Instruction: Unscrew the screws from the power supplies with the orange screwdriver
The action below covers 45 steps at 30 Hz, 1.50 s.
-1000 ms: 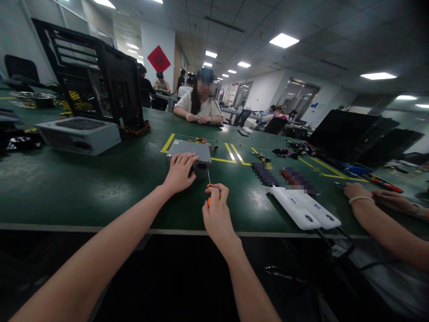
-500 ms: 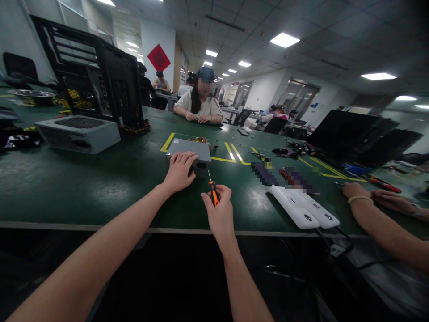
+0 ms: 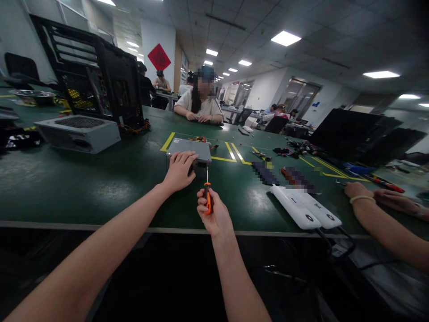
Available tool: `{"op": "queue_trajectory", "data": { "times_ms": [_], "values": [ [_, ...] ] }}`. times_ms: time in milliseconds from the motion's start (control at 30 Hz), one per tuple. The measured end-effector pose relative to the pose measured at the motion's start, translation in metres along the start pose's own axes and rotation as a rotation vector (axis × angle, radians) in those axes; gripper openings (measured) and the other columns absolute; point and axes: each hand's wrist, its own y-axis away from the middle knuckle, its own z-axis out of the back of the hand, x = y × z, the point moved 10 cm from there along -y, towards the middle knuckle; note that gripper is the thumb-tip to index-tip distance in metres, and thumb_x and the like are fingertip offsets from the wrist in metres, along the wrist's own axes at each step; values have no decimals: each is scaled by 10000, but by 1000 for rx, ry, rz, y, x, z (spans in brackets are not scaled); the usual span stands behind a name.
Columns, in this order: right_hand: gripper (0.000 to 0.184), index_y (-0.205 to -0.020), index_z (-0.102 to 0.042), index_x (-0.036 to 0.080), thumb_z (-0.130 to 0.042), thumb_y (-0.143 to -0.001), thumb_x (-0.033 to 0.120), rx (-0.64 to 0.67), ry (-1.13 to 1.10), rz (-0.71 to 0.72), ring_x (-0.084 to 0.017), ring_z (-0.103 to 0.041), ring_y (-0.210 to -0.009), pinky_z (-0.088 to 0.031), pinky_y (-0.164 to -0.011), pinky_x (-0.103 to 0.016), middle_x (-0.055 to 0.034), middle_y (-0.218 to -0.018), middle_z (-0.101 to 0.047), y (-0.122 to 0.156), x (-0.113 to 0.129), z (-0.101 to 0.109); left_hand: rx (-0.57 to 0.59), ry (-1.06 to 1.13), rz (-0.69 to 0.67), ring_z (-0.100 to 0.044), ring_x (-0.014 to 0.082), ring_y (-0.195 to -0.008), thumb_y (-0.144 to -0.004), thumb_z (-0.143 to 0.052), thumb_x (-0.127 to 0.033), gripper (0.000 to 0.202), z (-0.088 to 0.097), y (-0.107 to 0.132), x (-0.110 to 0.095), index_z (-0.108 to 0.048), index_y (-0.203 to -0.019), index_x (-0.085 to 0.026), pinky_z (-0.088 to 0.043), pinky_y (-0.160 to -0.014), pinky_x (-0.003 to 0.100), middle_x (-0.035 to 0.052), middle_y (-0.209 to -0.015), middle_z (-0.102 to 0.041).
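A grey computer power supply (image 3: 191, 149) lies on the green table, its socket side facing me and a bundle of coloured wires (image 3: 200, 139) behind it. My left hand (image 3: 180, 172) grips its near left corner, fingers over the top edge and thumb down the front. In my right hand (image 3: 215, 211) is a screwdriver (image 3: 208, 197) with an orange and black handle, fingers wrapped round it. Its thin shaft points away from me, with the tip at the lower right of the socket side. I cannot make out the screw there.
Left stand a second power supply (image 3: 78, 133) and a black computer case (image 3: 97, 76). To the right lie white handheld devices (image 3: 295, 208), loose cables (image 3: 291, 148) and a co-worker's hands (image 3: 358, 191). Another person (image 3: 197, 105) sits across the table. The table edge (image 3: 100, 226) runs below my forearms.
My right hand has turned on the screwdriver and shifted slightly left and down. The handle now stands straighter in view. My left hand and the power supply have stayed put.
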Motion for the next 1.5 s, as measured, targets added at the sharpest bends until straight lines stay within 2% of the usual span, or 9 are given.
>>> {"op": "queue_trajectory", "data": {
  "times_ms": [133,267,400,633,833,967,1133,1267,1500],
  "values": [
    [283,-838,-540,102,-295,-928,213,34,-36,-71,-14,-399,-416,-276,-299,-76,-6,-634,-524,-1,-4,-3,-10,5,3,-374,233,-1233,-738,-466,-199,493,0,0,0,-451,-1231,-216,-190,-1059,424,71,-1299,-476],
    [204,-761,-503,130,-386,-908,209,24,-29,-66,-3,-365,-400,-238,-285,-71,3,-638,-513,-2,-2,-1,0,3,19,-377,243,-1231,-735,-471,-201,500,-1,0,1,-447,-1234,-231,-188,-1055,439,64,-1299,-477],
    [230,-733,-484,130,-360,-919,183,47,-64,-97,-3,-400,-428,-281,-314,-67,4,-645,-508,-3,-5,-1,1,-11,13,-372,227,-1235,-740,-467,-203,491,0,0,1,-447,-1231,-218,-188,-1061,416,63,-1302,-473],
    [323,-934,-537,109,-256,-949,266,127,-51,-149,-20,-411,-434,-297,-297,-64,7,-642,-502,-1,-7,-7,-16,-16,5,-380,225,-1228,-741,-462,-204,483,1,0,1,-449,-1224,-212,-195,-1059,415,65,-1293,-479],
    [191,-744,-497,129,-390,-898,164,52,-3,-68,-16,-423,-452,-256,-288,-62,-18,-671,-532,-3,-3,0,-1,-23,10,-378,230,-1229,-742,-469,-212,490,-1,0,1,-443,-1231,-217,-194,-1059,418,66,-1300,-472],
    [230,-726,-489,133,-355,-912,158,34,-50,-81,-15,-431,-460,-281,-306,-61,-9,-662,-520,-2,-5,-1,-3,-15,11,-379,234,-1230,-744,-468,-210,488,0,0,0,-447,-1231,-222,-195,-1057,423,66,-1300,-473],
    [266,-832,-536,130,-333,-931,269,45,-75,-138,-26,-469,-490,-363,-351,-71,-5,-680,-521,0,-8,-2,8,5,15,-374,244,-1237,-735,-466,-197,505,-1,-1,1,-443,-1239,-230,-190,-1054,440,63,-1299,-478],
    [286,-921,-549,116,-303,-933,260,103,-41,-136,-24,-417,-438,-302,-305,-73,4,-650,-504,-1,-8,-7,-6,4,11,-370,234,-1239,-739,-463,-197,494,0,0,1,-446,-1232,-226,-190,-1058,425,59,-1298,-477],
    [174,-734,-483,144,-415,-890,176,34,-58,-72,-9,-398,-441,-265,-301,-56,-1,-670,-506,-2,-4,-1,-1,0,19,-378,245,-1227,-736,-468,-199,499,-1,0,2,-449,-1234,-229,-197,-1055,437,64,-1302,-473]
  ]
}}
